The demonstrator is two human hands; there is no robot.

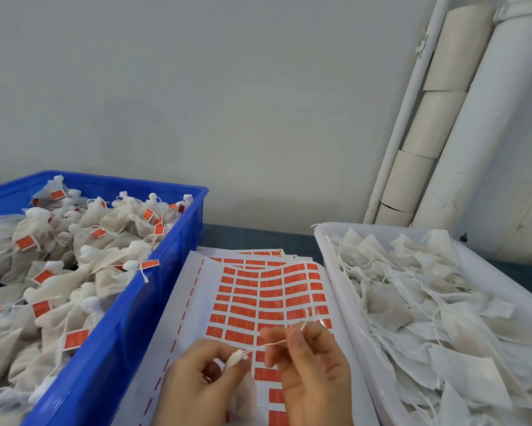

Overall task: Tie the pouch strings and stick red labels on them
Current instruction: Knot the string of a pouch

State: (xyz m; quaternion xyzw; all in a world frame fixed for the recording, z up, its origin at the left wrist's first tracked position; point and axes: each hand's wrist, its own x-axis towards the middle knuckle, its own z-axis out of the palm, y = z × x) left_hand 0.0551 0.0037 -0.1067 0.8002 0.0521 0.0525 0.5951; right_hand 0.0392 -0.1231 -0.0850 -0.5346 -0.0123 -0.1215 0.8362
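Head view: the pouch [242,395] hangs low over the label sheet [194,302], between the blue crate [154,272] and white tray [330,272]. 2 hands busy: left hand [197,382] pinches its bunched neck, right hand [313,370] pinches the string [277,342], which runs taut. Looks feather-light and floppy, thin fabric – I'd hold the neck and pull the slippery string gently
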